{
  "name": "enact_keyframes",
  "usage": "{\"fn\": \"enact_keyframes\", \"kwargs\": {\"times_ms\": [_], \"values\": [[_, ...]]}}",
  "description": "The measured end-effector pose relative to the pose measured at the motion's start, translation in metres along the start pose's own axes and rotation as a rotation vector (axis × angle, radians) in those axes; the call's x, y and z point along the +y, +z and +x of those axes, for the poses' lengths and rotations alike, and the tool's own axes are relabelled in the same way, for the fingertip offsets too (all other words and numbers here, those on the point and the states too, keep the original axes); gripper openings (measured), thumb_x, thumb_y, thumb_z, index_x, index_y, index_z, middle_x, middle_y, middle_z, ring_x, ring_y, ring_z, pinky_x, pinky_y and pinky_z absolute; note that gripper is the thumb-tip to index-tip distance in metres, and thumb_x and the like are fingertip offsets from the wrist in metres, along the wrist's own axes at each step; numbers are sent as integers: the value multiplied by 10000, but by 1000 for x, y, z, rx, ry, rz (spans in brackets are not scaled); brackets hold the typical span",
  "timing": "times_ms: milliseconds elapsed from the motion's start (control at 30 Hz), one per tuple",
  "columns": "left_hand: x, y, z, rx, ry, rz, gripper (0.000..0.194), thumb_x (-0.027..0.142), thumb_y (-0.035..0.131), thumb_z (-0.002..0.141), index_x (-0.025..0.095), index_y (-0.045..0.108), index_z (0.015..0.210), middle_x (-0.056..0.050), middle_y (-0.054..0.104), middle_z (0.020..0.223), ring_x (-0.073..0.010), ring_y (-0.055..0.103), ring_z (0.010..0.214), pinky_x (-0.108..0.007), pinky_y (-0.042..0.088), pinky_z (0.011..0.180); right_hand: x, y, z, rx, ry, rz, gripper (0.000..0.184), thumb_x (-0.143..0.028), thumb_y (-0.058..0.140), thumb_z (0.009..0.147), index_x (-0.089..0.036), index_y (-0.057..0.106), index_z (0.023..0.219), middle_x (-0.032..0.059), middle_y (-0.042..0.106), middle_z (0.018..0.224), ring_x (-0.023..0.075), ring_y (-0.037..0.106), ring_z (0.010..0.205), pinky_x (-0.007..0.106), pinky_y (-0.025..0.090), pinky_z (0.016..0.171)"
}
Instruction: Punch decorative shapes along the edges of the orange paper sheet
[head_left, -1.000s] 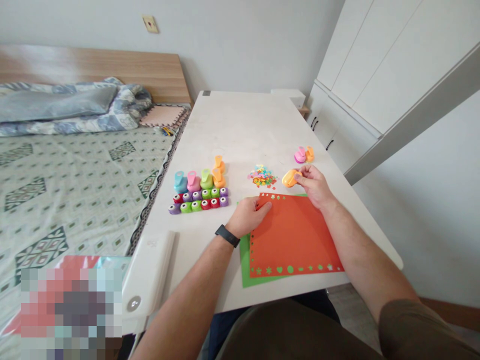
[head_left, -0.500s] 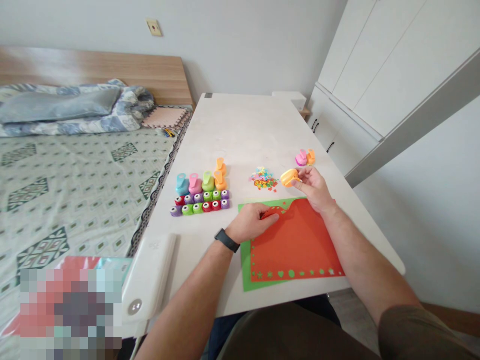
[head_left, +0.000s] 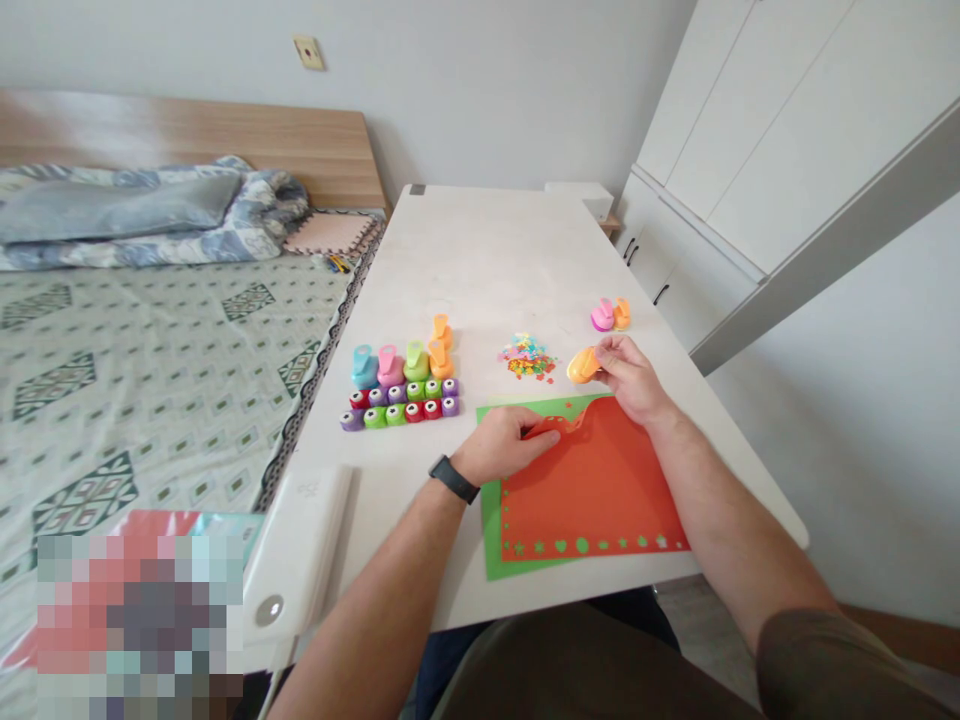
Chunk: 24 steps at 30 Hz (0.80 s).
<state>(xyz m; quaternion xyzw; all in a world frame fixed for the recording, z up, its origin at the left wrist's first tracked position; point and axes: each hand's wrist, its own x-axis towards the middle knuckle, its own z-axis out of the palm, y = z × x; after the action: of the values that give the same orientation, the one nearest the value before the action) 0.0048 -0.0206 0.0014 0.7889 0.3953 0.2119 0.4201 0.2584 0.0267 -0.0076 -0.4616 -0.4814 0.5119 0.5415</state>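
Observation:
My left hand [head_left: 510,443] pinches the far left part of a red paper sheet [head_left: 592,490], whose far edge is lifted and curled. Small shapes are punched along the sheet's near and left edges. Beneath it lies a green paper sheet [head_left: 493,535], showing at the left and along the far side. In my right hand [head_left: 628,375] is an orange craft punch [head_left: 583,365], held just above the table beyond the red paper. To its left lies a pile of small coloured paper cutouts [head_left: 529,358].
Small punches [head_left: 405,403] stand in two rows at the left, with larger lever punches [head_left: 390,368] behind them. A pink punch [head_left: 602,314] and another orange one stand at the far right. A long white device [head_left: 307,540] lies at the table's left edge, beside a bed [head_left: 150,350].
The orange punch has turned in my right hand and dipped slightly toward the paper's far edge. My left hand stays in place on the red paper.

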Motion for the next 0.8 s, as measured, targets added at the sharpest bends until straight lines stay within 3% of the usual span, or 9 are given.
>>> {"fn": "enact_keyframes", "kwargs": {"times_ms": [167, 367, 600, 800], "values": [[-1, 1, 1, 16, 17, 9, 457, 488, 538, 933, 177, 450, 609, 34, 371, 611, -103, 301, 583, -288, 204, 560, -2, -2, -5, -173, 109, -125, 317, -550, 659, 916, -261, 550, 984, -21, 625, 861, 153, 603, 760, 288, 517, 694], [-2, 2, 1, 36, 20, 7, 450, 479, 556, 917, 176, 454, 599, 33, 375, 606, -104, 314, 586, -288, 208, 565, -5, 3, -6, -279, 140, -273, 378, -615, 631, 913, -244, 576, 962, -26, 596, 793, 137, 529, 680, 268, 472, 635], [-2, 2, 0, 43, 22, 7, 476, 492, 543, 918, 182, 413, 580, 35, 352, 598, -104, 301, 575, -289, 214, 562, -1, 8, 3, -167, 4, -115, 353, -593, 667, 897, -279, 537, 995, -16, 652, 890, 165, 636, 820, 344, 537, 828], [-3, 3, 0, 45, -1, 23, 480, 515, 548, 909, 182, 417, 589, 38, 347, 599, -102, 294, 574, -290, 205, 556, 1, 2, 6, 15, 58, -41, 379, -584, 739, 831, -264, 555, 918, -6, 675, 851, 176, 642, 756, 329, 543, 690]]}}
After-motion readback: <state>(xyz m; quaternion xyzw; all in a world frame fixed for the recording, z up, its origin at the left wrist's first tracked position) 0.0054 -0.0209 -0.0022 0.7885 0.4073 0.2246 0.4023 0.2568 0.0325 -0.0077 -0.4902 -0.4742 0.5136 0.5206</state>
